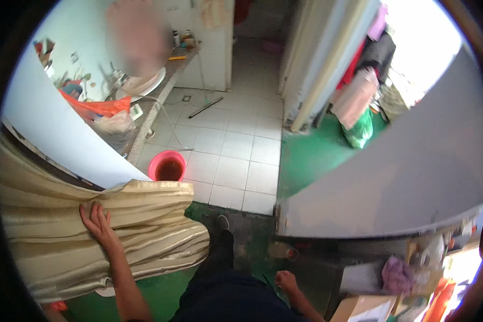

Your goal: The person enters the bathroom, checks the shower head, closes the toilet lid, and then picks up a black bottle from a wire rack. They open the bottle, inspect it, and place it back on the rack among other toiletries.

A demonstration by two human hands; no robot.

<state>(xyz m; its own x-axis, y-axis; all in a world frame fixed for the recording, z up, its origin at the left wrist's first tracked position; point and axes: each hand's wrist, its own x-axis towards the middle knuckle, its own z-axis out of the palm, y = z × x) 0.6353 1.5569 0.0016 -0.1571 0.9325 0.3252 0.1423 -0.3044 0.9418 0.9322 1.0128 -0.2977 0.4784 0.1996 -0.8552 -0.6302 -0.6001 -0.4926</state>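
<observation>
A pale gold, pleated curtain (150,231) hangs at the left. My left hand (99,222) rests on its cloth with the fingers stretched out and a little apart. Low in the picture, to the right of my body, is my right hand (287,282), its fingers curled in. Whether anything is inside them is hidden; a thin dark shape shows just beside it. Past the curtain's edge, a pink bucket (183,166) with brown liquid stands on the tiles.
A white tiled floor (233,147) lies ahead, with a dark tube (205,108) on it. The washbasin (158,80) and its counter are at the left. A grey partition (392,172) blocks the right. Below it sits an open cardboard box (354,308).
</observation>
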